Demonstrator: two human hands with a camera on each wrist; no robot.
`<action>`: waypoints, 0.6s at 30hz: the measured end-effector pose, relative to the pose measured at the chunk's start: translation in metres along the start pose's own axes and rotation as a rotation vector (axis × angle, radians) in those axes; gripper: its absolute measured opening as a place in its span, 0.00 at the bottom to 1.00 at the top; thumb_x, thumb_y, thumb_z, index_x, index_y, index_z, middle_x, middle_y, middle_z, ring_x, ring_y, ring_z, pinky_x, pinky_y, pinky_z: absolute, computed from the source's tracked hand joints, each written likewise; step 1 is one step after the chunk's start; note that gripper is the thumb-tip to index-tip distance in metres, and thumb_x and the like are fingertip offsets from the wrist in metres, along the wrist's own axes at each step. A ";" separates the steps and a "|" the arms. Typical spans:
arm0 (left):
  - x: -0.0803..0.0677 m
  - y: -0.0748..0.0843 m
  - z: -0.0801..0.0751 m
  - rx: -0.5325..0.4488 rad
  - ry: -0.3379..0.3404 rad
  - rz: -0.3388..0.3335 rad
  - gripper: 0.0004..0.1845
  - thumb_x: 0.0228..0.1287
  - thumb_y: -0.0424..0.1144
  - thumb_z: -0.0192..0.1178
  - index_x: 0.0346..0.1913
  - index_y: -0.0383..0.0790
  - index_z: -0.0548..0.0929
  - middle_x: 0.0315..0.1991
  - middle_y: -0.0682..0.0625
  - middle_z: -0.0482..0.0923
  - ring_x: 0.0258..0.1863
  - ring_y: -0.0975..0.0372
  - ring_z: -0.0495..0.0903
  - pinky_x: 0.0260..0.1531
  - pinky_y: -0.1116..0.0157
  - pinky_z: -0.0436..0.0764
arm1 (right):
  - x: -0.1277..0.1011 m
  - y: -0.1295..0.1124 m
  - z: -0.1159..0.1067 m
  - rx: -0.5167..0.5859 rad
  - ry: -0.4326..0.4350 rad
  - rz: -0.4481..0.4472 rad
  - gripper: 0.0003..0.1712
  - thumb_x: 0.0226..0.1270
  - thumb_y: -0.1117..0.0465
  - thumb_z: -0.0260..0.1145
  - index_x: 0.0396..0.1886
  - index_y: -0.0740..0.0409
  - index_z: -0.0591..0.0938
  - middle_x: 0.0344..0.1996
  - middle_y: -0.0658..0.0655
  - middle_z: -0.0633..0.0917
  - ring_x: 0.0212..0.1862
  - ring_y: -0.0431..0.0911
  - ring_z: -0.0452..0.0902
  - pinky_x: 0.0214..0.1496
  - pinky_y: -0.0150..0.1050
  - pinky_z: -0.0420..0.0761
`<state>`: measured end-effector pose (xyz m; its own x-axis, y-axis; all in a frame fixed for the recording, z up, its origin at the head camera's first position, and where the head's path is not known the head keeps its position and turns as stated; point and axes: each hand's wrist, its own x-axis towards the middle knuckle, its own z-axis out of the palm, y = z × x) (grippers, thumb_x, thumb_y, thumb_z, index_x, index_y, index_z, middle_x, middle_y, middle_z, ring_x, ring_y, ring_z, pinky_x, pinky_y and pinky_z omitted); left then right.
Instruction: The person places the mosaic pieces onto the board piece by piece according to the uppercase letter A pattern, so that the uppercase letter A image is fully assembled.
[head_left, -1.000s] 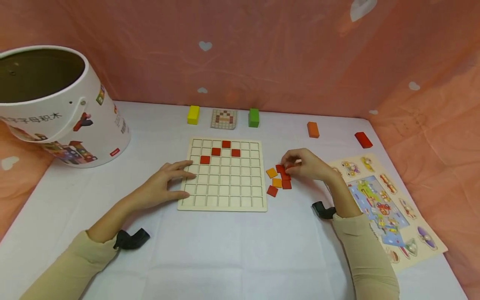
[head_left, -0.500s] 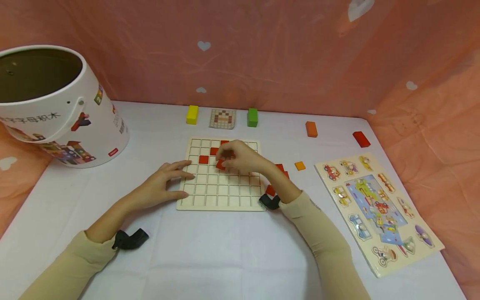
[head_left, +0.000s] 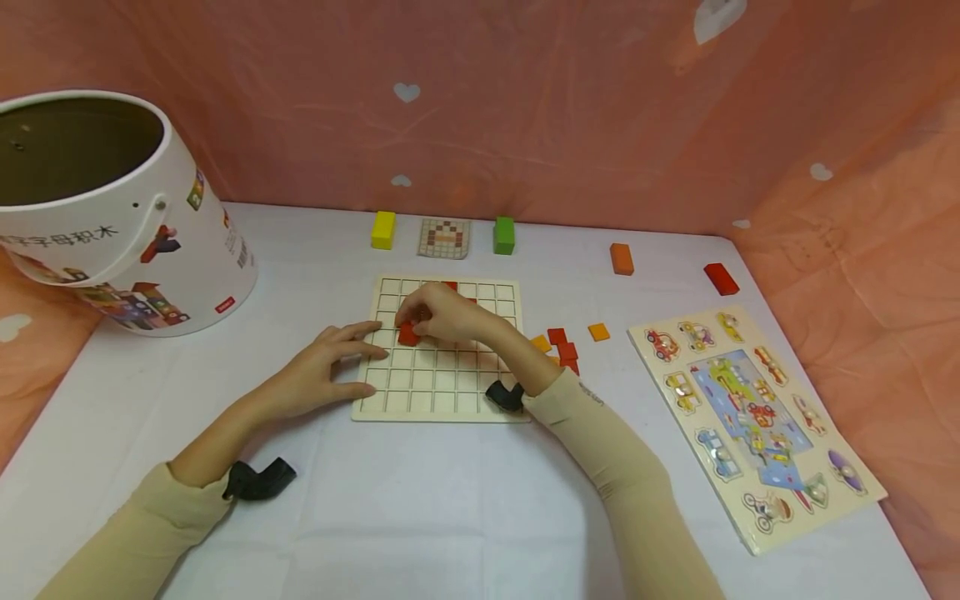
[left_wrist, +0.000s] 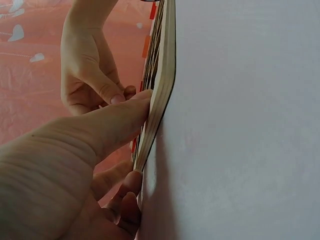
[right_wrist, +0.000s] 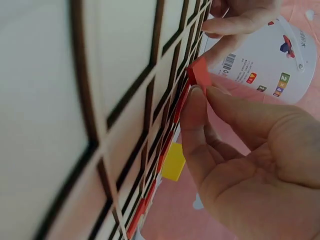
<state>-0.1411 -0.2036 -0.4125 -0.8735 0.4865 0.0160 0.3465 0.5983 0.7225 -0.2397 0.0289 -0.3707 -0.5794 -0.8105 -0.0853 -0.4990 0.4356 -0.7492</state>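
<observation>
My right hand [head_left: 450, 317] pinches a red square tile [right_wrist: 200, 74] between thumb and fingertips. In the head view this tile stands tilted over the left part of the wooden grid board [head_left: 442, 403]. Behind the hand, parts of other red tiles [head_left: 450, 285] show in the board's upper squares; the hand hides the rest. My left hand [head_left: 315, 375] rests at the board's left edge with its fingers spread. In the left wrist view, the left thumb [left_wrist: 125, 117] touches the board's rim. Loose red tiles [head_left: 567, 352] lie right of the board, partly behind my right forearm.
An orange tile [head_left: 598, 332] lies apart from the pile. Behind the board are a pattern card [head_left: 444, 239], a yellow block [head_left: 383, 231] and a green block [head_left: 504, 236]. A white bucket [head_left: 202, 258] stands left, a picture puzzle [head_left: 742, 521] lies right.
My right hand has moved left from the loose tiles to above the board, carrying a red tile, then farther left across it. The left hand stays at the board's edge.
</observation>
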 end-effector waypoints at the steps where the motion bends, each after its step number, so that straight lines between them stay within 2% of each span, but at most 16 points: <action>1: 0.000 0.000 0.000 0.001 0.000 0.000 0.25 0.58 0.42 0.73 0.58 0.39 0.83 0.75 0.41 0.59 0.68 0.46 0.60 0.63 0.40 0.61 | 0.000 -0.001 0.000 -0.004 0.003 0.005 0.12 0.66 0.77 0.63 0.46 0.69 0.86 0.39 0.60 0.86 0.39 0.46 0.74 0.42 0.30 0.74; 6: 0.001 0.000 0.001 -0.006 -0.003 0.001 0.25 0.58 0.42 0.73 0.58 0.39 0.83 0.75 0.41 0.59 0.68 0.46 0.59 0.63 0.40 0.61 | -0.009 -0.005 0.005 -0.075 0.034 0.045 0.13 0.67 0.73 0.64 0.51 0.66 0.84 0.41 0.57 0.83 0.42 0.46 0.74 0.45 0.31 0.74; 8: 0.002 0.001 0.001 -0.012 -0.005 -0.001 0.25 0.58 0.41 0.73 0.58 0.39 0.83 0.75 0.41 0.59 0.69 0.46 0.59 0.63 0.40 0.61 | -0.016 -0.009 0.008 -0.181 0.050 0.060 0.14 0.70 0.68 0.64 0.54 0.63 0.84 0.46 0.57 0.82 0.47 0.47 0.74 0.49 0.34 0.74; 10: 0.003 0.001 0.002 -0.013 -0.008 -0.003 0.25 0.58 0.41 0.73 0.58 0.39 0.83 0.75 0.41 0.59 0.69 0.45 0.58 0.64 0.40 0.60 | -0.025 -0.015 0.011 -0.324 0.049 0.074 0.18 0.71 0.60 0.66 0.58 0.59 0.82 0.56 0.58 0.79 0.55 0.49 0.72 0.56 0.39 0.74; 12: 0.003 0.001 0.003 -0.009 -0.010 -0.007 0.25 0.58 0.42 0.73 0.58 0.40 0.83 0.75 0.41 0.59 0.70 0.45 0.58 0.64 0.39 0.60 | -0.034 -0.021 0.016 -0.462 0.001 0.103 0.25 0.72 0.51 0.65 0.64 0.54 0.79 0.66 0.58 0.72 0.67 0.53 0.64 0.65 0.48 0.69; 14: 0.002 0.001 0.002 0.002 -0.009 -0.010 0.25 0.59 0.42 0.73 0.58 0.40 0.83 0.75 0.41 0.59 0.70 0.45 0.58 0.64 0.39 0.61 | -0.042 -0.026 0.020 -0.569 -0.082 0.121 0.33 0.71 0.43 0.64 0.71 0.50 0.73 0.76 0.55 0.61 0.77 0.56 0.48 0.71 0.57 0.59; 16: 0.001 0.000 0.002 0.009 -0.007 -0.013 0.25 0.59 0.42 0.73 0.58 0.40 0.83 0.76 0.41 0.58 0.70 0.45 0.58 0.64 0.39 0.61 | -0.048 -0.029 0.026 -0.620 -0.162 0.132 0.41 0.70 0.38 0.62 0.77 0.48 0.65 0.80 0.52 0.52 0.79 0.55 0.33 0.73 0.63 0.48; 18: 0.001 0.000 0.001 0.009 -0.004 -0.015 0.25 0.59 0.41 0.73 0.58 0.40 0.83 0.76 0.41 0.58 0.70 0.45 0.58 0.64 0.38 0.61 | -0.053 -0.028 0.029 -0.615 -0.208 0.135 0.46 0.69 0.35 0.61 0.80 0.48 0.58 0.80 0.49 0.47 0.79 0.54 0.27 0.74 0.64 0.42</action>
<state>-0.1414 -0.2028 -0.4131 -0.8773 0.4800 0.0023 0.3362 0.6110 0.7167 -0.1761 0.0477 -0.3643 -0.5570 -0.7649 -0.3235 -0.7431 0.6330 -0.2171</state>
